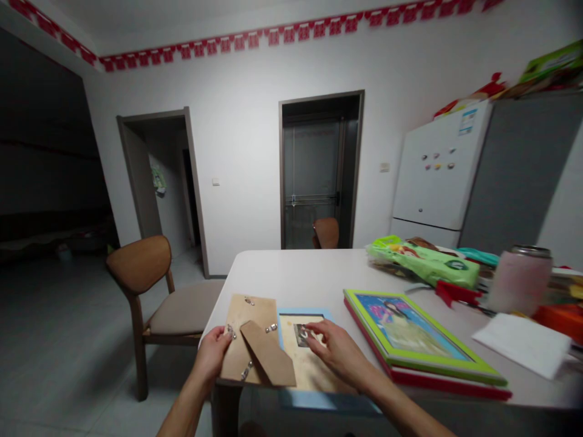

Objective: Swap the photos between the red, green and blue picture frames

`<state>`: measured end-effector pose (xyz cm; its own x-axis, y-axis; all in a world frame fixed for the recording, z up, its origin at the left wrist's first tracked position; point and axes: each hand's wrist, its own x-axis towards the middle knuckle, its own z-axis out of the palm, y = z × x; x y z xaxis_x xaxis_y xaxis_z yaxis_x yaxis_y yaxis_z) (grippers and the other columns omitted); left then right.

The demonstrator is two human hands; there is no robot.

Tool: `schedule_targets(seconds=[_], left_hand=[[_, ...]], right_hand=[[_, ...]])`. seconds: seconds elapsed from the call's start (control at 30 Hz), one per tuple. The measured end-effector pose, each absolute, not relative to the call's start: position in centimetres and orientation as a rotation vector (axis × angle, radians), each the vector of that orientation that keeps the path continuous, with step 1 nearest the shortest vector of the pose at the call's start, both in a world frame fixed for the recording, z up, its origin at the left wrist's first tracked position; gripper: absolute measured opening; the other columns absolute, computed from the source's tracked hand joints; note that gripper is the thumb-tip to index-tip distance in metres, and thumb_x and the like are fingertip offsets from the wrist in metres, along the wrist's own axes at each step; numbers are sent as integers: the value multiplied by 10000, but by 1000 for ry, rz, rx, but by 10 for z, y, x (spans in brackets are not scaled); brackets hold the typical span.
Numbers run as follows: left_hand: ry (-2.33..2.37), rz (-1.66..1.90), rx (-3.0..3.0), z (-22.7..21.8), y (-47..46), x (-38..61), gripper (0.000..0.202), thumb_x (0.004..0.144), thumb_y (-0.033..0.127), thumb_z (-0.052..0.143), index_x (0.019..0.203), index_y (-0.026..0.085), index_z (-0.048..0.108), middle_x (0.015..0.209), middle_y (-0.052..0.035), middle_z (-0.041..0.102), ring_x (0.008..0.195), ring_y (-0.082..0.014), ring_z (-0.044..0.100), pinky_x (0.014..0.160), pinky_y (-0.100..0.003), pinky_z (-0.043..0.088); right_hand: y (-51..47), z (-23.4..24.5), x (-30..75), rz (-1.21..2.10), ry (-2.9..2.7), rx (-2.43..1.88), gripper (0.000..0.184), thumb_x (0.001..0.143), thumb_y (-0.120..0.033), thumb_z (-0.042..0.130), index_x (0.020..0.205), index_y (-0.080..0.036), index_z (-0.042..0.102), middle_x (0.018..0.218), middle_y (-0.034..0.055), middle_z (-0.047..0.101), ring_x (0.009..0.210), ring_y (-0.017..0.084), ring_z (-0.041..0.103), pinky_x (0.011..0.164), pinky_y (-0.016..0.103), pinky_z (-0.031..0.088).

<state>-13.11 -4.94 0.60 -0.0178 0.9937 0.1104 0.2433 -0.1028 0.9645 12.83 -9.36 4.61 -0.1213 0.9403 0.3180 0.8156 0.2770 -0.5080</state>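
My left hand (212, 354) grips the left edge of a brown cardboard frame backing (248, 346) with a folded stand and metal clips, held at the table's near corner. My right hand (334, 351) rests on a light blue picture frame (304, 358) lying face down on the white table (296, 276). Its fingertips pinch a small photo (301, 334) lying in the frame's opening. The backing overlaps the frame's left side.
A green-framed picture (421, 337) lies on a red frame to the right. Beyond are a green packet (423, 261), a pink jar (519, 279), white paper (523, 343) and a fridge (437, 176). A wooden chair (155, 297) stands left of the table.
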Motion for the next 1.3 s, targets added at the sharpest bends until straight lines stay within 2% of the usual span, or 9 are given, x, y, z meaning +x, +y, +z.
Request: schedule_targets(seconds=[0.2,0.33,0.5,0.77,0.9,1.03,1.1,1.2,1.3], left_hand=[[1605,1089,1533,-15,-35,-156,260,652,374,451,668,130,542,613,-27,607,592,-179,572,519,-243,401],[1798,1017,1672,-14,-36,-153,245,663,248,478,867,126,536,676,-32,607,672,-182,573,618,-258,398],[1916,1012,1873,-2,-55,-144,317,682,209,476,991,140,492,1032,-93,527,988,-209,467,846,-293,319],[1624,994,2134,10,-92,-80,337,682,213,437,1009,156,488,1054,-63,516,1025,-171,437,893,-256,308],[1411,922,2181,12,-110,-43,348,658,214,462,999,158,505,1037,-65,529,996,-189,448,879,-287,325],[1286,889,2193,17,-120,-16,435,634,304,557,1040,162,498,1064,-78,527,989,-231,447,878,-338,333],[1228,911,2204,22,-122,-5,555,591,362,618,1086,152,477,1142,-105,484,1044,-270,407,908,-376,307],[1145,1015,2230,32,-123,8,637,586,352,632,1151,144,423,1223,-122,411,1110,-285,347,945,-391,273],[1072,1161,2297,43,-124,8,466,657,201,519,1116,190,443,1091,-77,511,1019,-228,437,888,-342,348]], right_hand=[[-84,10,168,92,-1943,-1879,404,716,-285,402,1023,-80,566,931,150,579,885,228,525,801,303,353],[-85,0,172,-9,-1944,-1945,403,712,-291,407,1030,-92,554,923,146,567,902,238,513,811,312,350],[-88,-6,171,-49,-1918,-1974,447,712,-291,398,1090,-74,498,971,156,545,914,235,512,819,309,350],[-85,-10,179,17,-1852,-2081,497,687,-197,380,1156,-38,426,981,188,569,914,248,533,798,326,367],[-81,-1,182,251,-1701,-2021,553,643,-173,409,1173,-15,391,950,185,591,859,231,556,770,312,383],[-89,23,177,915,-1340,-1708,623,654,-198,365,1259,-90,264,759,76,641,622,172,589,578,261,425],[-97,37,169,1104,-1170,-1483,654,657,-198,342,1290,-134,189,729,45,640,571,152,581,537,245,422],[-107,54,157,1167,-1104,-1328,696,645,-198,386,1300,-163,154,614,3,606,499,132,549,500,233,411],[-106,55,154,1118,-1187,-1349,730,644,-237,455,1301,-152,149,536,-30,549,475,128,533,468,226,401]])
